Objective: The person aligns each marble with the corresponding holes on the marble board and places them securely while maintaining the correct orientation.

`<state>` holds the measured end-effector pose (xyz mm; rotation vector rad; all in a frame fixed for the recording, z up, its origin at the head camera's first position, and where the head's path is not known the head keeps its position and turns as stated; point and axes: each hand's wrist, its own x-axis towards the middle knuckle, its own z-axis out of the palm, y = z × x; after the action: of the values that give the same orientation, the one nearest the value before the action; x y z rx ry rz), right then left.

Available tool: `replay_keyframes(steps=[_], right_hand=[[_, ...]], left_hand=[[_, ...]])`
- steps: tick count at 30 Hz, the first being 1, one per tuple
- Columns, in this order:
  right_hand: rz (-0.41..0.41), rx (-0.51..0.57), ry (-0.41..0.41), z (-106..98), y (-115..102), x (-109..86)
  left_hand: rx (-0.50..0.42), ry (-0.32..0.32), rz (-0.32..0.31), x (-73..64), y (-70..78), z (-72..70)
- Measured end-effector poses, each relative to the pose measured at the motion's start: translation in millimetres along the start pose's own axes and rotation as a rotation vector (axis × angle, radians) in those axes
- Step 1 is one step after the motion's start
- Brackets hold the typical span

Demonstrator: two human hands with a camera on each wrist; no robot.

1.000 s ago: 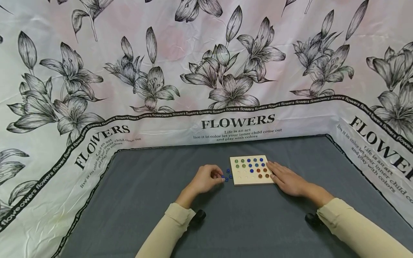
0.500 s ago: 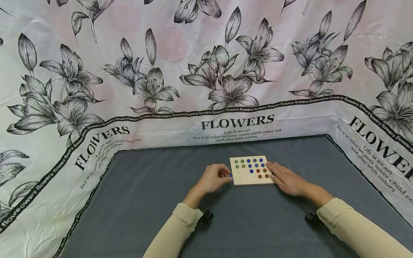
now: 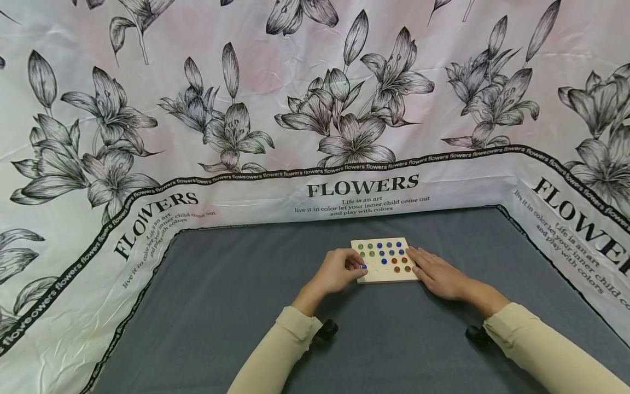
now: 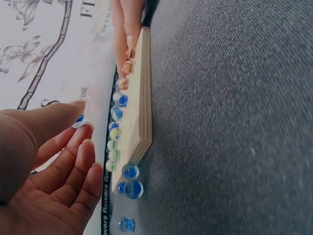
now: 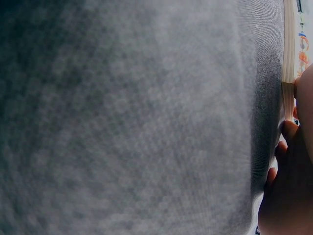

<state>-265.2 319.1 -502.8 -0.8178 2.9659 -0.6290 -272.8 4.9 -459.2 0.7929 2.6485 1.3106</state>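
Between thumb and index finger my left hand (image 3: 338,271) pinches a blue-and-clear glass marble (image 4: 78,121), over the left part of a wooden board (image 3: 384,278). The board lies flat and has rows of shallow holes. Green marbles (image 3: 371,253) sit at its far left, blue marbles (image 3: 381,253) in the middle and far right, and orange-brown marbles (image 3: 397,268) at its near right. My right hand (image 3: 439,275) rests with straight fingers on the board's right edge. Several loose blue marbles (image 4: 133,189) lie by the board's left end in the left wrist view, hidden behind my left hand in the head view.
Dark grey cloth (image 3: 206,306) covers the table. A white curtain (image 3: 251,202) with flower prints rises behind it and along both sides. A small black device (image 3: 327,330) sits at the left wrist, another (image 3: 477,335) at the right.
My left hand has moved right, from the loose marbles beside the board to above its left part, carrying a blue marble. The right hand stays in place on the board's edge.
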Motion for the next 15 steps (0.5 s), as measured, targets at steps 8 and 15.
replay_keyframes(steps=[8,15], right_hand=[[-0.006,0.033,0.007,-6.6,-11.3,-2.4],[0.002,0.003,0.013,-6.4,-12.2,-1.9]], left_hand=[[0.002,0.005,-0.005,4.9,3.8,7.3],[0.01,0.001,-0.017,10.9,6.9,13.8]])
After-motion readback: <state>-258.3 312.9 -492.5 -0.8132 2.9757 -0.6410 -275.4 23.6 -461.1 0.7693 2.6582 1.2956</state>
